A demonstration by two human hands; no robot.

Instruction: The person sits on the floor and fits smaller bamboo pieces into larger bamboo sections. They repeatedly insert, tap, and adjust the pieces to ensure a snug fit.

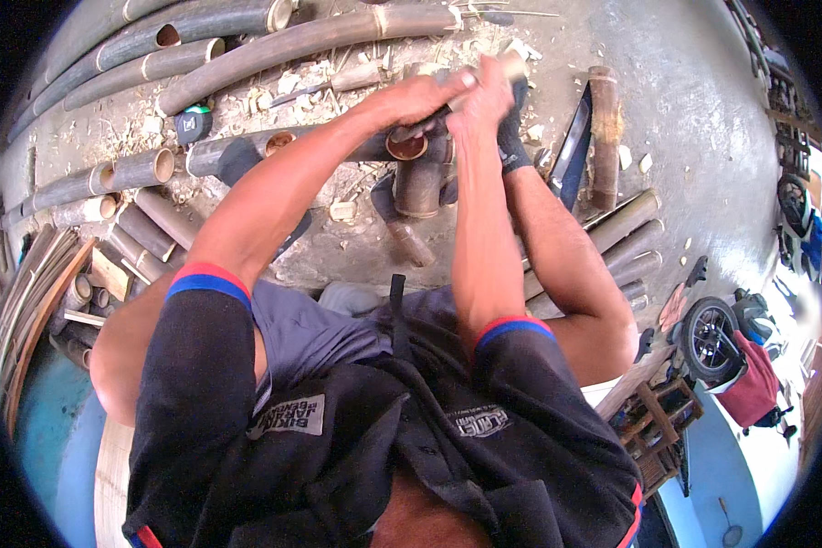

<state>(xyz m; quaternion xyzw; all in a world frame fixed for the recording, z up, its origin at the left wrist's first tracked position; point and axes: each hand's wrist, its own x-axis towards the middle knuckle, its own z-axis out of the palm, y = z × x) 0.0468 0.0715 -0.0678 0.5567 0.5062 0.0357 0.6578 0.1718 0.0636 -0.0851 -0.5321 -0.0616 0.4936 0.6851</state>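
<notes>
Both hands are close together at the top middle, over a short, thick bamboo piece [417, 190] that stands beneath them. My right hand [482, 102] is closed round something blurred, whose pale end [513, 66] shows past the fist; its kind cannot be made out. My left hand [429, 99] is closed beside it, touching or nearly touching the right, and what its fingers hold is hidden. Just below the left hand is the open, brown-rimmed end of a bamboo pole [406, 148] lying sideways. My dark-covered foot [513, 128] is right of the hands.
Long bamboo poles [310, 46] lie across the far left. Pale shavings cover the floor around a knife-like tool [347, 79] and a tape measure [194, 124]. A long blade [571, 137] lies beside a bamboo length [604, 137]. Split strips [41, 310] are stacked at left.
</notes>
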